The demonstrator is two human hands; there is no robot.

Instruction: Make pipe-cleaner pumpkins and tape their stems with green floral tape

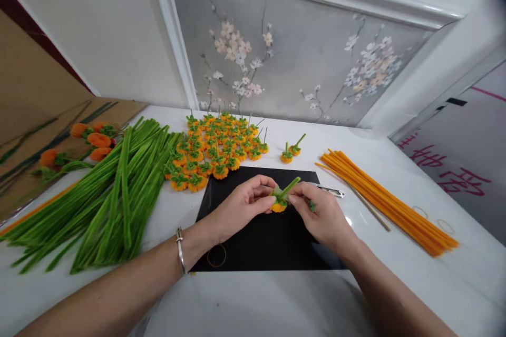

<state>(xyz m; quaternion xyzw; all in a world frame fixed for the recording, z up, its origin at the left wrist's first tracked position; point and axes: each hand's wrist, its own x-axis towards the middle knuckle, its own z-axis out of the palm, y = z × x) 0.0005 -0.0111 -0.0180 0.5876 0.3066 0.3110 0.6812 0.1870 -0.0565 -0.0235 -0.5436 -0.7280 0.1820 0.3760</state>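
Above a black mat (253, 247), my left hand (247, 201) pinches the left side of a small orange pipe-cleaner flower (279, 207) with green leaves and a green stem sticking up to the right. My right hand (318, 213) is closed at the flower's right side, thumb and finger pressed together by its green part. What exactly those right fingertips grip is partly hidden. A small dark green bit shows between the right fingers. Metal scissors or pliers (332, 191) lie partly behind the right hand.
Green pipe cleaners (118, 195) spread over the left. Many finished orange flowers (217, 145) cluster at the back, with two small flowers (286, 154) apart from them. Orange pipe cleaners (387, 200) and a thin stick (369, 208) lie right. A rubber band (216, 256) rests on the mat.
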